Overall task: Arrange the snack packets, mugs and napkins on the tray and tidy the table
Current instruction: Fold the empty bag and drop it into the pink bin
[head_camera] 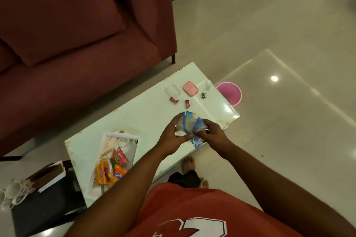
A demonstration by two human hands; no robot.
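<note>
White mugs [11,192] on a dark stand far left, tray [107,140] on the pale worktop [150,113] holding orange snack packets [105,174] and a pink packet [119,158], left hand [173,136] and right hand [210,134] both pinching a crumpled blue-and-white packet [190,125] just above the worktop

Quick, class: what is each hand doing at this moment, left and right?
Left hand: closed, gripping the blue packet.
Right hand: closed, gripping the same packet's other side.
</note>
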